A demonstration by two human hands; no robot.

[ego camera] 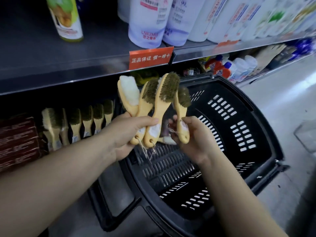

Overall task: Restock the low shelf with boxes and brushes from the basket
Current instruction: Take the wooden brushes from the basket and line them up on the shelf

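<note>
Shop shelving filled the background: bottles [147,21] stood on the upper board above a red tag [150,58]. Below it the low shelf [22,105] carried dark boxes [17,139] at the left and a row of brushes [75,122] beside them, handles forward. On the floor just right of that row sat the black basket [239,117].

Over the basket's left part the left hand [130,134] was clamped round the handles of three brushes [153,106], fanned with bristles up. The right hand [193,139], just beside it but apart, pinched the handle of a fourth brush [182,115], fingers curled round it. Both forearms reached forward and down.

The step in hand looked like gathering brushes from the basket, with shelving not yet done. The next move would probably call for swinging left to the row's end and standing each brush on edge, handle out, without toppling its neighbours. A pale piece [168,140] lay in the basket behind the hands, possibly another brush; I could not tell.
</note>
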